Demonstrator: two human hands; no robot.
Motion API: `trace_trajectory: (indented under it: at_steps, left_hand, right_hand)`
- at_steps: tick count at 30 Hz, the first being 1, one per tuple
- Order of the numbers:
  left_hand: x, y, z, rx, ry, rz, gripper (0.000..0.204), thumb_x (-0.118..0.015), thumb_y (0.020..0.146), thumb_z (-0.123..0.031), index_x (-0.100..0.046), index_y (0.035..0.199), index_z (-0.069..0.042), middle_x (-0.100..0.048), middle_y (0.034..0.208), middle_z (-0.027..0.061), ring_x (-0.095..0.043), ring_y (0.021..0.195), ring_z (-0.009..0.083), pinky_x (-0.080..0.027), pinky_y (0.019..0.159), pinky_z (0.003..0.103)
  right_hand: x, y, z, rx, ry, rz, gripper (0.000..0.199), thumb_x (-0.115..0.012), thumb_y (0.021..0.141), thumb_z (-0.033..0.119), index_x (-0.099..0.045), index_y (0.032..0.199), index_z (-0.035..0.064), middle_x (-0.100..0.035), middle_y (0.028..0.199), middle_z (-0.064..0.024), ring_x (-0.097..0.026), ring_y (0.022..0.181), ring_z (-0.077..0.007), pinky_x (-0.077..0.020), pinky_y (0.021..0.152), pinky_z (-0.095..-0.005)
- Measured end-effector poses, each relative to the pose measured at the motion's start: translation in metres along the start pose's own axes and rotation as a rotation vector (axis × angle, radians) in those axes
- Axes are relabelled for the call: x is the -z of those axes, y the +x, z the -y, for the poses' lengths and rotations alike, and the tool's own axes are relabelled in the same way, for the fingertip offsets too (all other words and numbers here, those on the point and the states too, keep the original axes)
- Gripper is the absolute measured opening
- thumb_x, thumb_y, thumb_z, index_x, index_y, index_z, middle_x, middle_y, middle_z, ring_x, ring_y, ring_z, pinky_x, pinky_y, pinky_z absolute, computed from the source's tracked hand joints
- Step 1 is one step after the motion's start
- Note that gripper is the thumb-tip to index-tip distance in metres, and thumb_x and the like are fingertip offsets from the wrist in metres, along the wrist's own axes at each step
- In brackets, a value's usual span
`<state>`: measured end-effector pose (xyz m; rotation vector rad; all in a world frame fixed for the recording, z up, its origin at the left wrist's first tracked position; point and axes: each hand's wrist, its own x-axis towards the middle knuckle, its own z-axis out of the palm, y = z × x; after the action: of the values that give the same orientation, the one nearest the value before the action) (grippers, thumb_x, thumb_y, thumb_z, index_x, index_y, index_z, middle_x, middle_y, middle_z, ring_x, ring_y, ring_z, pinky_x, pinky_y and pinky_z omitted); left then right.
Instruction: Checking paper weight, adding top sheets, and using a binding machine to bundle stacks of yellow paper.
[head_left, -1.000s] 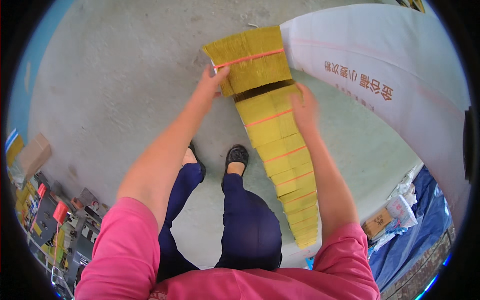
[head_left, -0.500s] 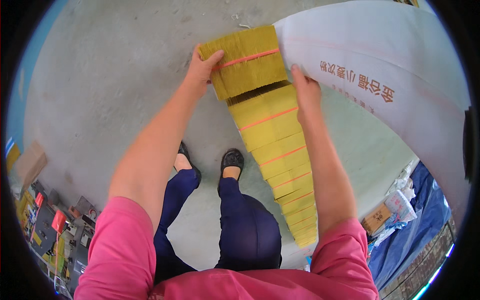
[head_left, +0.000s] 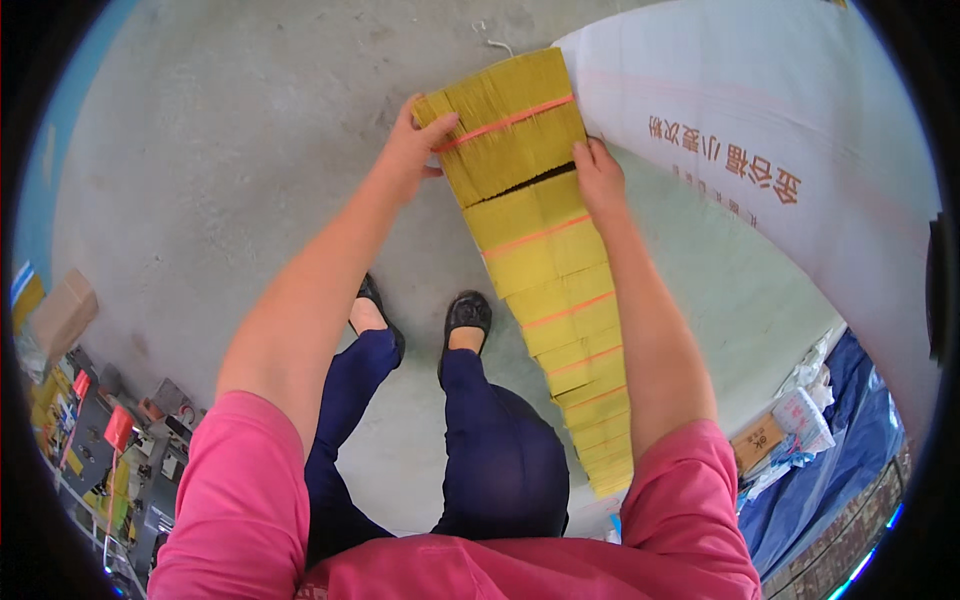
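A thick bundle of yellow paper (head_left: 510, 125) with a pink-orange band round its middle is at the far end of a row. My left hand (head_left: 410, 150) grips its left side, thumb over the top near the band. At its lower right corner, my right hand (head_left: 602, 180) presses with closed fingers, partly hidden behind the edge. Just below lies the row of similar banded yellow bundles (head_left: 545, 245), overlapping and running back toward my right side. A narrow dark gap separates the held bundle from the row.
A large white woven sack (head_left: 720, 90) with brown print borders the row at the far right. Blue sheeting (head_left: 850, 460) and a small cardboard box (head_left: 757, 440) lie at the lower right. Tools and machine parts (head_left: 120, 460) crowd the lower left. My shoes (head_left: 467, 318) stand left of the row.
The held bundle has shifted slightly right and closer to the row, narrowing the gap. My right hand has come in against its lower right corner, from open to closed.
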<state>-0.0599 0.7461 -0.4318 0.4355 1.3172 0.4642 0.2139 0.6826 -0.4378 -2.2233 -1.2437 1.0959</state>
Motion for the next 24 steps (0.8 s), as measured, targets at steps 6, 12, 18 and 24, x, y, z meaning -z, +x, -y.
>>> trace_trajectory:
  at_steps: [6,12,18,24]
  left_hand:
    - [0.011,-0.007,0.011,0.013,0.012,-0.022,0.077,-0.071,0.088,-0.037,-0.026,0.148,-0.02,-0.042,0.141,0.0086,-0.046,0.124,0.0294,-0.044,0.094,0.061]
    - [0.01,-0.012,0.01,0.022,0.065,-0.017,0.085,-0.07,0.087,-0.037,-0.018,0.152,-0.017,-0.042,0.141,0.0115,-0.046,0.125,0.0295,-0.046,0.091,0.058]
    - [0.015,-0.017,0.069,0.007,-0.233,-0.189,0.081,-0.06,0.09,-0.05,-0.02,0.151,-0.014,-0.043,0.139,0.0125,-0.046,0.124,0.0291,-0.041,0.095,0.058]
    - [-0.081,-0.083,0.116,0.24,-0.78,-0.245,0.069,-0.033,0.1,-0.059,-0.036,0.146,-0.008,-0.041,0.148,0.0087,-0.039,0.135,0.0249,-0.03,0.111,0.043]
  right_hand:
    - [-0.021,-0.028,0.003,0.02,-0.203,-0.027,0.03,-0.052,0.093,0.03,-0.059,0.11,0.0056,-0.065,0.09,-0.021,-0.062,0.088,-0.0416,-0.0479,0.079,-0.0477]
    - [-0.014,-0.018,0.0,-0.042,-0.051,0.041,0.036,-0.055,0.092,0.027,-0.058,0.119,0.0028,-0.066,0.108,-0.0213,-0.063,0.099,-0.0365,-0.0491,0.086,-0.0429]
    - [0.007,-0.01,-0.025,-0.06,0.269,0.164,0.051,-0.062,0.092,0.027,-0.051,0.137,0.0055,-0.061,0.127,-0.0138,-0.058,0.116,-0.021,-0.0436,0.099,-0.0324]
    - [0.009,-0.014,-0.002,-0.109,0.361,0.358,0.057,-0.06,0.095,0.027,-0.042,0.144,0.0062,-0.056,0.133,-0.0081,-0.052,0.119,-0.0163,-0.0409,0.1,-0.0301]
